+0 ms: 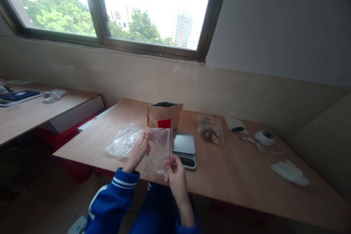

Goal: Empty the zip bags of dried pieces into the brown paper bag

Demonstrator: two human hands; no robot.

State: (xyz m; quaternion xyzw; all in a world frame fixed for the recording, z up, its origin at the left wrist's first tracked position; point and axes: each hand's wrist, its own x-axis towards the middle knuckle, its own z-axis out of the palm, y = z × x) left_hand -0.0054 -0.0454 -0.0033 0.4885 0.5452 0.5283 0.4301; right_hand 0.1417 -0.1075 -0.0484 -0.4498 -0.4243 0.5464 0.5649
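Between my hands is a clear plastic zip bag (159,146) with a red strip along its right side. My left hand (141,150) is closed on the bag's left part, fingers pointing up. Low on the red strip, my right hand (176,170) pinches the bag's edge. The bag looks flat, with nothing plainly visible inside. A pile of clear plastic bags (122,144) lies just left of my left hand. Beyond the held bag stands an open brown paper pouch (164,115) with a red label. A small kitchen scale (184,144) is partly covered by the bag and right hand.
Right of the scale lies a zip bag with brown and pale pieces (210,133). Farther right are a green-and-black tool (238,129) on white paper, a white dome camera (264,137) with its cable, and a crumpled white tissue (290,172). Another table (35,117) stands left.
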